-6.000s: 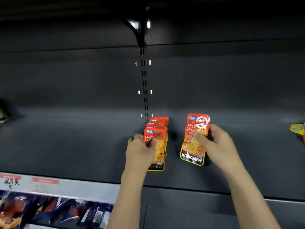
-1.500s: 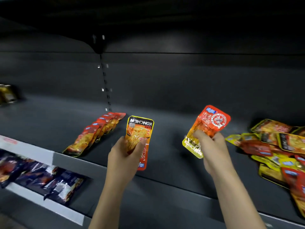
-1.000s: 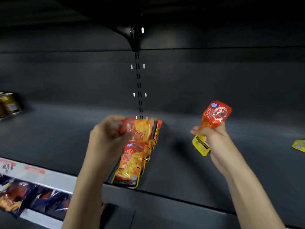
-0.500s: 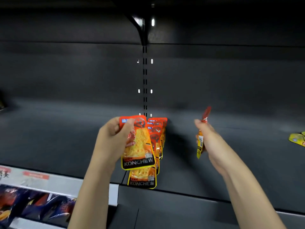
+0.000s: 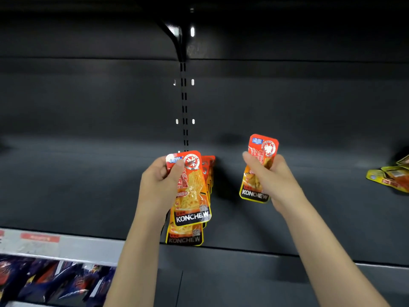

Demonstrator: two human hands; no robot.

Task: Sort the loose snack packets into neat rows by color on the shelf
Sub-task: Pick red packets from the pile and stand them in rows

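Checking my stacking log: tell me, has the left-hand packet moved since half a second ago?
Cannot tell: the packet in the left hand sits over the row of red packets as before, and the camera shifts.

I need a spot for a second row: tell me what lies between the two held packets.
In the head view, only bare dark shelf lies between the left hand's packet and the right hand's packet. The red row sits behind the left one.
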